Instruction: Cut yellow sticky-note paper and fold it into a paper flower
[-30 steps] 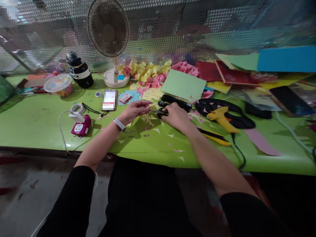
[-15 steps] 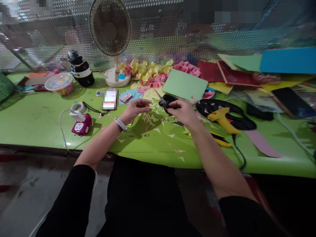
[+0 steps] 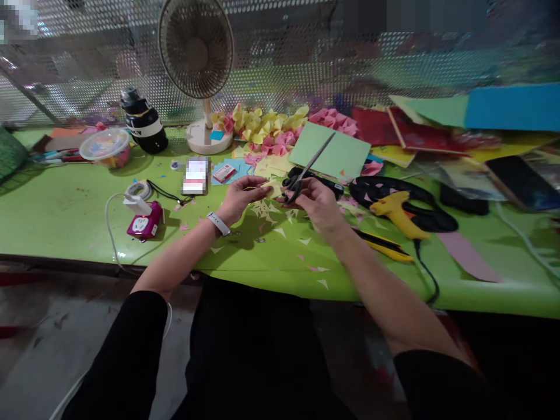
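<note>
Yellow paper piece: at the centre of our clock, in our left hand; its shape is too small to tell.
Left hand: at nine o'clock from the paper, fingertips pinched narrow on it.
Scissors: in our right hand at three o'clock, fingers wrapped around the handles; we cannot tell which sit in the loops. The blades point towards one o'clock, away from the paper.
Scraps: strewn at six o'clock on the surface. If our pinch loosens, the piece could drop and be lost among these like-coloured slivers.
Green card: at two o'clock, behind the blades from our view; a careless dip of the tip might scratch it.
Yellow cutter: at four o'clock, beside our right forearm; a wide elbow swing could knock it.
Glue gun: at three o'clock, farther out; a snagged cord might drag it.
</note>
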Demonstrator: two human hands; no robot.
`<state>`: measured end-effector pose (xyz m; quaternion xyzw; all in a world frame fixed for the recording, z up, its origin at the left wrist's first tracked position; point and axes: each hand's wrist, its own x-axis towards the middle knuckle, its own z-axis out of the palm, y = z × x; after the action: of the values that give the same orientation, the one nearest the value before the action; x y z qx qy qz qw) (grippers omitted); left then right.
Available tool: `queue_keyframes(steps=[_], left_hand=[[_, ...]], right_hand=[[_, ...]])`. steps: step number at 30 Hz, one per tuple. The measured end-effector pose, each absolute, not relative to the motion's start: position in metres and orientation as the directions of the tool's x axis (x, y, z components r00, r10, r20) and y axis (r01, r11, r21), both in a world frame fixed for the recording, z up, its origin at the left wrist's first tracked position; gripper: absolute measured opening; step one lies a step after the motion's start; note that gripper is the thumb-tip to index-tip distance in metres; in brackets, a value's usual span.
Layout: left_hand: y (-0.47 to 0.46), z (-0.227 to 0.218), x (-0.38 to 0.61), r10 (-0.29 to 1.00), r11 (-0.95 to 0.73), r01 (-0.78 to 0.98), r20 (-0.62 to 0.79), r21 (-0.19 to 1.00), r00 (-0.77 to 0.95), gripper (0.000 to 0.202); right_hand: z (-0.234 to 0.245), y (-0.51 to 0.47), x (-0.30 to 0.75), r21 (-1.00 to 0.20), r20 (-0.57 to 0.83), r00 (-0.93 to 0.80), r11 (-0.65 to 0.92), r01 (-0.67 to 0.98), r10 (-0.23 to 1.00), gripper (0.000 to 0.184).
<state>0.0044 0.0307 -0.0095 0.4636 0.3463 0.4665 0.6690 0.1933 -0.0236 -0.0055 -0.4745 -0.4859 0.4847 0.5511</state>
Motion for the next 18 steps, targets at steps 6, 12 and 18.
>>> queue_keyframes(steps=[6, 12, 18], left_hand=[[0.029, -0.015, 0.007, 0.934, 0.038, -0.256, 0.057, 0.966, 0.351, 0.039], [0.026, -0.009, 0.006, 0.907, 0.207, -0.183, -0.119, 0.961, 0.403, 0.03], [0.03, -0.004, 0.002, 0.913, 0.287, -0.282, -0.172, 0.915, 0.37, 0.026]], right_hand=[[-0.001, -0.028, 0.191, -0.991, 0.13, 0.129, 0.133, -0.01, 0.983, 0.051], [-0.003, -0.025, 0.196, -0.989, 0.146, 0.135, 0.139, 0.054, 0.98, 0.052], [-0.011, -0.021, 0.206, -0.987, 0.158, 0.103, 0.154, 0.045, 0.982, 0.049]])
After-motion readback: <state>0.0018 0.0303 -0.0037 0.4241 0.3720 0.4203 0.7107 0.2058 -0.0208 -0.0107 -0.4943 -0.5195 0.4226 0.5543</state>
